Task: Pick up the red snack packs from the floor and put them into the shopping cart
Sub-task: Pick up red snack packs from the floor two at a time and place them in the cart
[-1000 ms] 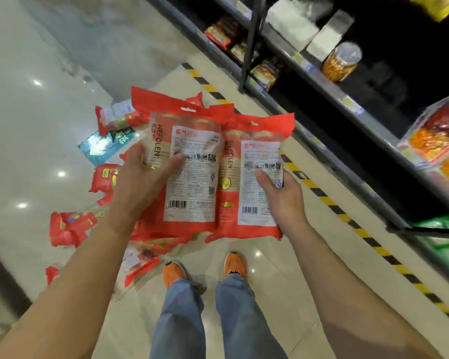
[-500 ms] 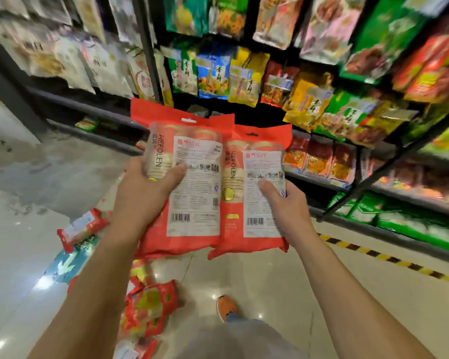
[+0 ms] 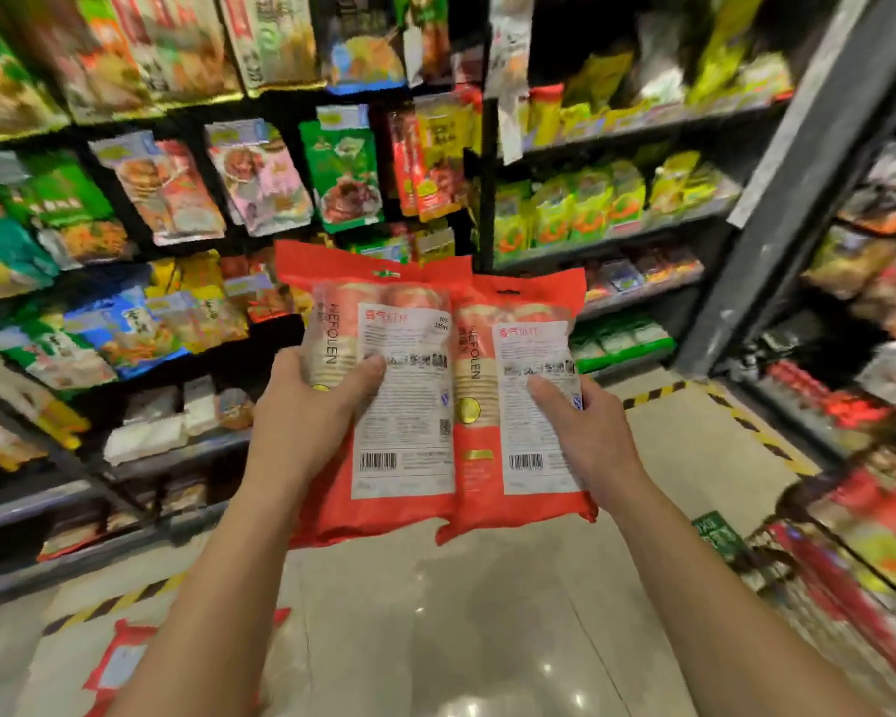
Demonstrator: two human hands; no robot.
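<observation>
At the far left, dark metal shelves (image 3: 125, 261) carry rows of hanging and standing snack bags in green, blue, yellow and pink, most of them smeared by motion. Below them, at the lower left edge, one red plastic snack pack with a white label (image 3: 120, 659) lies flat on the glossy pale tiled floor (image 3: 461, 613), just beside a strip of yellow-and-black hazard tape (image 3: 110, 605).

The left grip (image 3: 306, 421) is raised in front of the shelves and clasps the left-hand red snack pack of stacked round crackers (image 3: 409, 442) by its left edge. The thumb (image 3: 363, 370) lies across the white back label, and the fingers are hidden behind the pack. This pack stands upright in the air with its barcode low and its red header on top.

Its right edge touches a second red cracker pack of the same kind (image 3: 508, 349), held upright at nearly the same height, its header slightly lower. The right grip (image 3: 585, 437) clasps that pack by its right edge, with the thumb (image 3: 544, 393) pressed on the label and the fingers behind it.

Both packs are well above the floor, between the two forearms.

Further right, more hazard tape (image 3: 653, 394) borders the tiles, and a green floor sticker (image 3: 715, 533) lies near a tall grey shelf post (image 3: 797, 199). At the lower right, a dark blurred shape with red in it is too smeared to tell.
</observation>
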